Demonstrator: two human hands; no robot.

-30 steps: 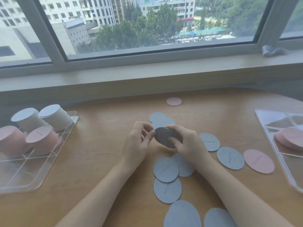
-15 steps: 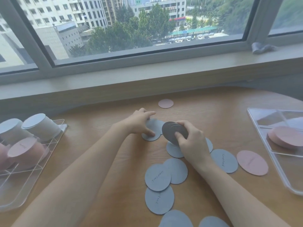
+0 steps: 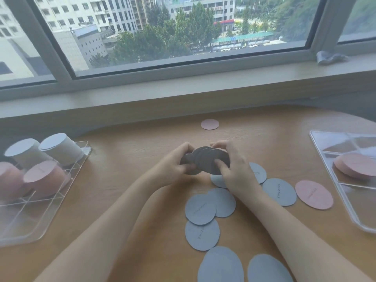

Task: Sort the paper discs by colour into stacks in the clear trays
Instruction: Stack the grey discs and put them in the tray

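Both hands now grip the fanned bundle of blue-grey discs [image 3: 209, 160], held above the bench [image 3: 126, 159]: the left hand [image 3: 175, 167], which half a second ago pressed on a disc lying flat, has come back and pinches the bundle's left edge, while the right hand [image 3: 234, 165] pinches the other side. One more disc seems gathered. Several loose blue-grey discs [image 3: 200, 208] lie nearer the person than the hands, and a pink disc [image 3: 314, 197] to their right.

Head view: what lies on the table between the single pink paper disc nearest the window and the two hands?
Nothing: the head view shows bare wooden table between that pink disc and both hands' bundle of blue-grey discs.
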